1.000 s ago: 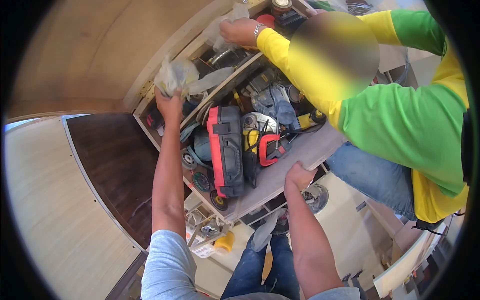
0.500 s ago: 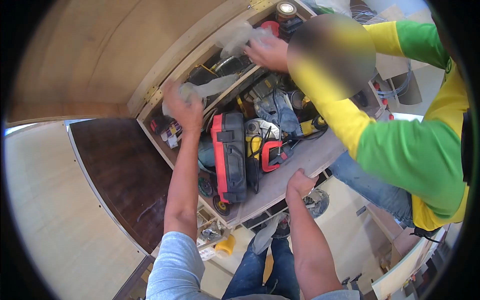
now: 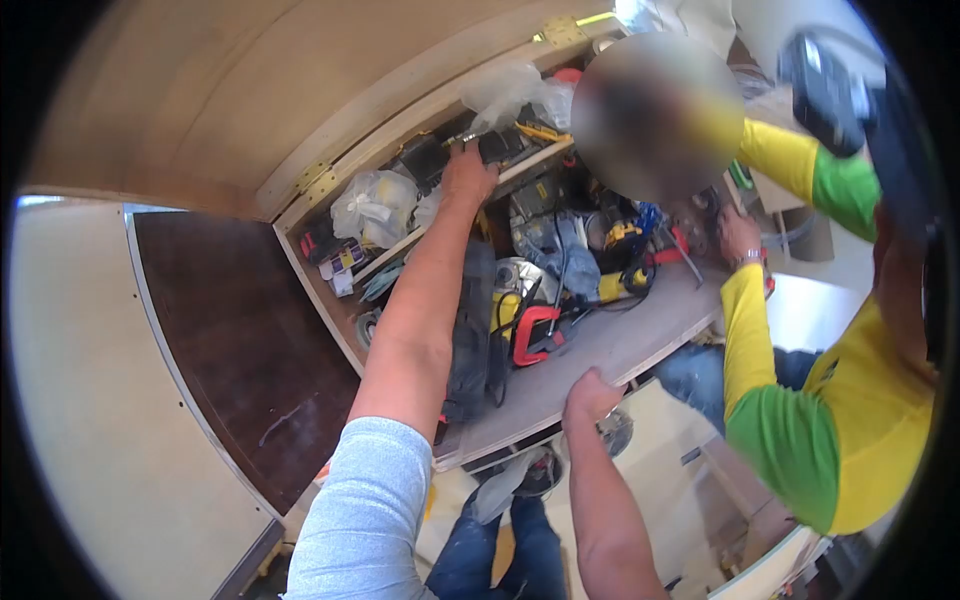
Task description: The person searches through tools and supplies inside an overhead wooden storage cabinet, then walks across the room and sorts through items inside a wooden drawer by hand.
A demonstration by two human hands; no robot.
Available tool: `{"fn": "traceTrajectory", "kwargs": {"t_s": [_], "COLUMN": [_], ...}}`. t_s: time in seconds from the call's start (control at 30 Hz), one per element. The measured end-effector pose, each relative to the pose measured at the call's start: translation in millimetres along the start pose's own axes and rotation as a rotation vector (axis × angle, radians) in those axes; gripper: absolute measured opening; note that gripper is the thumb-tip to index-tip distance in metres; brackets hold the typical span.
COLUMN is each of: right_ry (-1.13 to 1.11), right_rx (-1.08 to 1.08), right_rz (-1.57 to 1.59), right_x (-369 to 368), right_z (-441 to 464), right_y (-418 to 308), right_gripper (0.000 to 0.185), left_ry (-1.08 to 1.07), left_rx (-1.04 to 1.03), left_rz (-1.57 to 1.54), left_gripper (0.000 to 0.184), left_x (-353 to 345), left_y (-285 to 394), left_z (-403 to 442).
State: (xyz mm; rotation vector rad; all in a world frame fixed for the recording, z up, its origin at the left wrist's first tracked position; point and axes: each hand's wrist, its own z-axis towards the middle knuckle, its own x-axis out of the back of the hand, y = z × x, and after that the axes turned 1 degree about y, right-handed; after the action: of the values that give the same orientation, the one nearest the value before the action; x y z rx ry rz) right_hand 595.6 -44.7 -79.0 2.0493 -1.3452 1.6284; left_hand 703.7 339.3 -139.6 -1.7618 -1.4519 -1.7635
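Observation:
My left hand [image 3: 470,180] reaches into the narrow back compartment of a wooden tool chest [image 3: 545,413]. Its fingers are curled down beside a black case [image 3: 425,160]; what they grip, if anything, is hidden. To its left lies a knotted whitish plastic bag [image 3: 375,208], and another clear plastic bag [image 3: 503,95] is to its upper right. Nearest me, my right hand [image 3: 592,398] is closed on the chest's front edge. Between my arms lie a red clamp [image 3: 533,338], a yellow corded power tool [image 3: 620,286] and a dark toolbox [image 3: 468,330], partly behind my left forearm.
A raised wooden lid [image 3: 200,110] stands along the back on hinges. At the right, a co-worker in a yellow and green top has a hand [image 3: 740,237] at the chest's right end. A dark brown panel [image 3: 235,340] lies to the left.
My left hand has moved right from the plastic bag, which now rests at the compartment's left. My right hand stays on the edge. The co-worker's hand has left the other bag.

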Motion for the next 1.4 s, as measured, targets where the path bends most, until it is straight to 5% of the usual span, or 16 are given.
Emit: {"fn": "traceTrajectory", "kwargs": {"t_s": [0.23,0.47,0.6,0.93,1.13,1.4], "right_ry": [0.020,0.042,0.035,0.049,0.042,0.063], "right_rx": [0.074,0.083,0.056,0.017,0.006,0.022], "right_rz": [0.011,0.012,0.008,0.066,0.007,-0.033], "right_x": [-9,-3,-1,-4,-4,-6], "right_z": [9,-2,0,0,1,1], "right_y": [13,1,0,0,0,1], "right_gripper": [0.057,0.056,0.052,0.050,0.056,0.057], "left_ry": [-0.007,0.428,0.423,0.525,0.257,0.254], "left_rx": [0.119,0.173,0.259,-0.214,-0.214,-0.361], "left_rz": [-0.092,-0.528,-0.478,-0.292,0.135,0.237], "left_gripper": [0.078,0.016,0.014,0.018,0.020,0.030], "left_x": [12,10,40,69,75,-1], "left_y": [15,-7,-2,-40,-12,29], "left_z": [1,17,20,-29,-15,17]}}
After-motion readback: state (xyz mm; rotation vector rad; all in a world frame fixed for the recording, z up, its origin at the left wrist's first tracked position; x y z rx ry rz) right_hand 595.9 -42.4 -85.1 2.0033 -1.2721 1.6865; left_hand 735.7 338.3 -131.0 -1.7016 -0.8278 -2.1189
